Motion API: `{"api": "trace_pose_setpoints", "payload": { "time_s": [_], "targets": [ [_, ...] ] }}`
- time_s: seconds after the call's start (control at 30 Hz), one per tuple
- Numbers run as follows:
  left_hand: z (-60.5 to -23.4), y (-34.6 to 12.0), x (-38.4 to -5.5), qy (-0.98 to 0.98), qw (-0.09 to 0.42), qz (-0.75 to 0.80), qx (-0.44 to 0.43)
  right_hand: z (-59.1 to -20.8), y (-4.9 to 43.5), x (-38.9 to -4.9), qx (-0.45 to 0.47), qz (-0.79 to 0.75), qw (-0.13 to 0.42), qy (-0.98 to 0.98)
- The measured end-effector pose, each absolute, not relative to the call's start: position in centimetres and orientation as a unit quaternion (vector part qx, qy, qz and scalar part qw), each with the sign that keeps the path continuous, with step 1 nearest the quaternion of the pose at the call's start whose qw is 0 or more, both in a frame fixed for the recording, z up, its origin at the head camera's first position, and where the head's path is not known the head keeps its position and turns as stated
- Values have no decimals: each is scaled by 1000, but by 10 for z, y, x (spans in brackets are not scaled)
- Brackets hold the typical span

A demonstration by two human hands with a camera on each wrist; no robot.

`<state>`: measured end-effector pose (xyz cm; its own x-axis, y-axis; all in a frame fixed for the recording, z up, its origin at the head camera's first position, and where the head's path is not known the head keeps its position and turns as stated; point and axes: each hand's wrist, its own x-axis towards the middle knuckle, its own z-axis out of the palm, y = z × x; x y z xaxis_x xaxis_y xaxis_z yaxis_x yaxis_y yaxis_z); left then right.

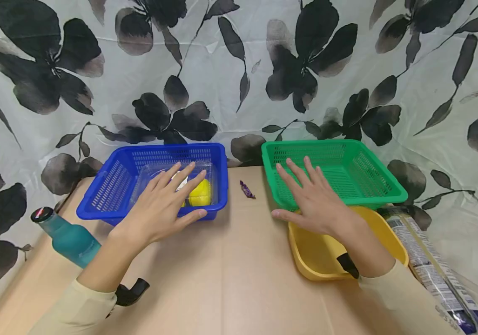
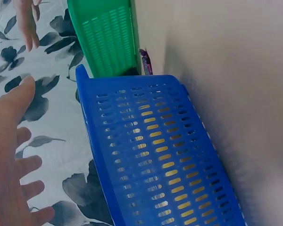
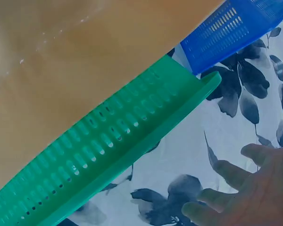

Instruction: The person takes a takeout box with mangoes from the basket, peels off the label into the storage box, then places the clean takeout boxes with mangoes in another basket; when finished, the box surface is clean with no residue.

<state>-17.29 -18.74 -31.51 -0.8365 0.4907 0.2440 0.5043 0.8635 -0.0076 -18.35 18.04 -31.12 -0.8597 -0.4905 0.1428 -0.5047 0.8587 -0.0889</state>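
Observation:
My left hand (image 1: pixel 161 204) hovers with fingers spread over the near side of the blue basket (image 1: pixel 109 186). Inside that basket are a clear plastic container (image 1: pixel 144 174) and a yellow item (image 1: pixel 200 193), partly hidden by the hand. My right hand (image 1: pixel 316 200), fingers spread too, hangs over the front left of the green basket (image 1: pixel 373 177) and the edge of the yellow bin (image 1: pixel 314 260). Neither hand holds anything. Between the two baskets, a small purple wrapped candy (image 1: pixel 247 190) lies on the table (image 1: pixel 230 260).
A teal bottle with a dark cap (image 1: pixel 69 237) stands left of the blue basket, behind my left forearm. A long silver printed package (image 1: pixel 431 265) lies along the right edge. Floral cloth (image 1: pixel 239 70) hangs behind the baskets.

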Motion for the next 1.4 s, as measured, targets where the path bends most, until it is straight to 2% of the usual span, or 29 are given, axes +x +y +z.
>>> {"api": "trace_pose_setpoints", "payload": {
  "time_s": [0.23,0.63,1.07,1.27,1.4],
  "targets": [
    [-317,-192,-167,-957,129,-38,-257,-313,172,-179,272,67,79,-957],
    [-315,-203,-150,-953,156,-54,-254,-303,158,-171,289,63,69,-953],
    [-321,-229,-147,-967,121,-83,-206,-295,123,-172,325,75,53,-941],
    [-331,-244,-155,-953,112,-170,-226,-295,105,-179,363,101,41,-925],
    [-339,-248,-158,-949,118,-189,-224,-297,93,-185,364,112,15,-924]
  ]
}}
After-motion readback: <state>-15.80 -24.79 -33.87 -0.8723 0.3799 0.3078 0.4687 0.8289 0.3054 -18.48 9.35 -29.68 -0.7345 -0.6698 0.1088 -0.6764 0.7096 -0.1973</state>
